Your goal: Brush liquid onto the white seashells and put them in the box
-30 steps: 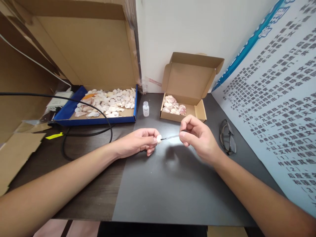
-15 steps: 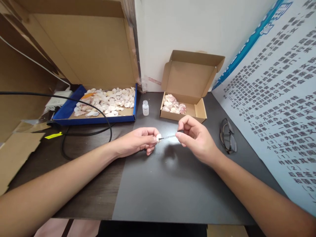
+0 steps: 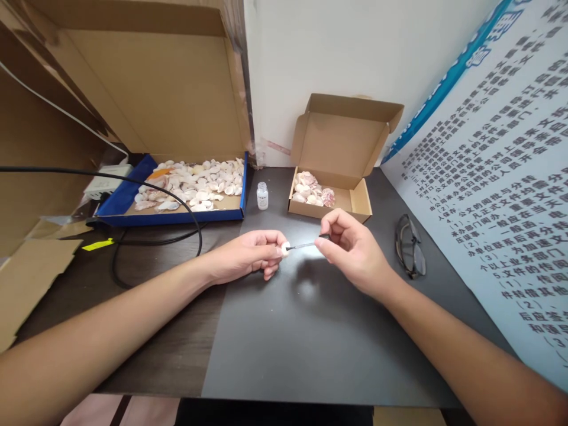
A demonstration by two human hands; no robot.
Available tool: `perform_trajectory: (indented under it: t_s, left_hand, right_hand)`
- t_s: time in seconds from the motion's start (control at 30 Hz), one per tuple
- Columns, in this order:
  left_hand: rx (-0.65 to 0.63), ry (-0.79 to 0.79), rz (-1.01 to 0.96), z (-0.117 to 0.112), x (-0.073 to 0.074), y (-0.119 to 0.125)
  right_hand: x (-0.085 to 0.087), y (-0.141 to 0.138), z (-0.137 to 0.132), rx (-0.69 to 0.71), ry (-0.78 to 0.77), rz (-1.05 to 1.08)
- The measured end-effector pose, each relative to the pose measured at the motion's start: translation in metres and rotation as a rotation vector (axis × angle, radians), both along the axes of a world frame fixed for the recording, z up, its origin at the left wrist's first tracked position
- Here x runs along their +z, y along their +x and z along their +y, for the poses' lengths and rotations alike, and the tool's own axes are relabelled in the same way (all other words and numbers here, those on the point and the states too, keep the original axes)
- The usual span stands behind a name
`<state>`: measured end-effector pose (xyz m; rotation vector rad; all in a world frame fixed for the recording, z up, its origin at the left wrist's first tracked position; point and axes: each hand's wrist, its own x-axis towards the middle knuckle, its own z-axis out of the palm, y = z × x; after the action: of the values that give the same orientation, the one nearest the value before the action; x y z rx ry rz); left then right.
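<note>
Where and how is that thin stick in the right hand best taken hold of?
Probably pinch the thin stick by its thicker dark end, coming from the right, as the right hand does. Its slim stem runs leftward and its dark tip is at the white piece in the left hand, leaving little room there.

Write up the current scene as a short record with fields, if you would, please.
Left hand: pinches a small white piece, probably a shell
Right hand: holds a thin rod, dark end at that piece
Blue-sided box: open, holds many pale shells
Small cardboard box: open, some pinkish shells inside
Bottle: upright, between the two boxes
Glasses: on the dark surface, right of the right hand
</note>
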<state>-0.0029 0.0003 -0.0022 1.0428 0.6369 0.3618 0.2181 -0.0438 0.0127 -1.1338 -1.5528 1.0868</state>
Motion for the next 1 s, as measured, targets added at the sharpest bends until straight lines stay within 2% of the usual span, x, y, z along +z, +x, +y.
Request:
perform_trajectory:
  t_s: [0.17,0.3,0.4,0.57,0.63,0.73,0.87,1.0]
  left_hand:
    - [-0.001,0.003,0.008,-0.0006,0.0006,0.0003]
    - [0.001,0.008,0.000,-0.0004,0.0003,0.0007]
    - [-0.003,0.008,0.003,0.0000,0.0001,0.0007]
    - [-0.005,0.010,0.001,0.0002,0.0006,0.0007]
    - [-0.007,0.006,0.002,0.0004,0.0005,0.0007]
    - [-0.005,0.003,-0.006,0.0005,-0.0001,0.0005]
    - [-0.004,-0.004,-0.003,0.0002,-0.0006,0.0003]
    - [-0.006,0.005,-0.011,0.0002,-0.0002,0.0008]
  right_hand:
    - [0.0012,-0.0001,0.0001,0.013,-0.011,0.020]
    - [0.0027,0.0007,0.0000,-0.024,0.032,-0.099]
    - [0.0047,0.0029,0.0005,0.019,-0.004,-0.006]
    - [0.0082,0.0068,0.0018,0.037,0.008,-0.046]
    - [0.0078,0.0064,0.0016,0.050,-0.004,-0.012]
    - [0.0049,0.0032,0.0005,0.027,0.006,-0.093]
    - [0.0007,-0.0007,-0.0013,0.029,0.000,-0.015]
    - [0.0000,-0.0015,-0.0023,-0.015,0.043,-0.079]
